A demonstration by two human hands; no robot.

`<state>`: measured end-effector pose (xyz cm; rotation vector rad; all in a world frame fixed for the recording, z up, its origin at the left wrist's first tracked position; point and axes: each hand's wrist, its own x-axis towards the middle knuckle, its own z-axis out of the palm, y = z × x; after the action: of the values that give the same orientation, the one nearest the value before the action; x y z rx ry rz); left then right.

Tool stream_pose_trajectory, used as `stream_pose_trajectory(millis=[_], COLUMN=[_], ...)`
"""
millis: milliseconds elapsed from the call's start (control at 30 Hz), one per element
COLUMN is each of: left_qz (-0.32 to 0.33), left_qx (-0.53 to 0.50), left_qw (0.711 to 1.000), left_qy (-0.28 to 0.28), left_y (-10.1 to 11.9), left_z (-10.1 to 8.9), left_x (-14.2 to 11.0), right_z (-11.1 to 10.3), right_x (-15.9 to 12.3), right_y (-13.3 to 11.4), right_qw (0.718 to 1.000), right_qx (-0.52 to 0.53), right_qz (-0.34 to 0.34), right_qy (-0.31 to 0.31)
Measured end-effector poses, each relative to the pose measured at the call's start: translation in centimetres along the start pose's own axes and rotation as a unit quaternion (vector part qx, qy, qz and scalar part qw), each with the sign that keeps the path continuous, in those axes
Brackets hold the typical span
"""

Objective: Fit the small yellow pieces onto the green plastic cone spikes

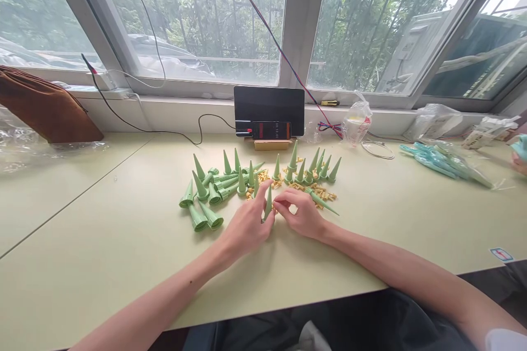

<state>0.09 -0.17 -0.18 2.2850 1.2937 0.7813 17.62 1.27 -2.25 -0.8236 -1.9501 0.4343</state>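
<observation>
Green cone (268, 204) stands nearly upright between the thumb and fingers of your left hand (248, 223), just above the surface (123, 247) or on it. Your right hand (302, 214) has its fingertips drawn narrow beside the cone; whether they pinch anything cannot be told. Yellow pieces (327, 196) lie scattered beyond your right hand, among more upright cones (309, 167).

A lit phone (270, 130) stands before a tablet (269, 103).
</observation>
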Motion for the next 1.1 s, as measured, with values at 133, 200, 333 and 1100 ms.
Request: stream_pose_trajectory(millis=[133, 200, 333, 1100], left_qz=[0.007, 0.01, 0.011, 0.002], left_qx=[0.013, 0.018, 0.023, -0.041], left_qw=[1.0, 1.0, 1.0, 0.999], left_qy=[-0.006, -0.005, -0.003, 0.004], left_y=[-0.03, -0.04, -0.06, 0.41], left_z=[0.02, 0.05, 0.12, -0.12], left_x=[0.0, 0.02, 0.05, 0.03], right_z=[-0.05, -0.05, -0.02, -0.07], right_x=[-0.06, -0.1, -0.18, 0.08], right_y=[0.01, 0.07, 0.22, 0.01], right_qw=[1.0, 1.0, 1.0, 1.0], right_qx=[-0.001, 0.0, 0.003, 0.0], right_qz=[0.0, 0.001, 0.006, 0.012], right_qy=[-0.004, -0.007, -0.012, 0.0])
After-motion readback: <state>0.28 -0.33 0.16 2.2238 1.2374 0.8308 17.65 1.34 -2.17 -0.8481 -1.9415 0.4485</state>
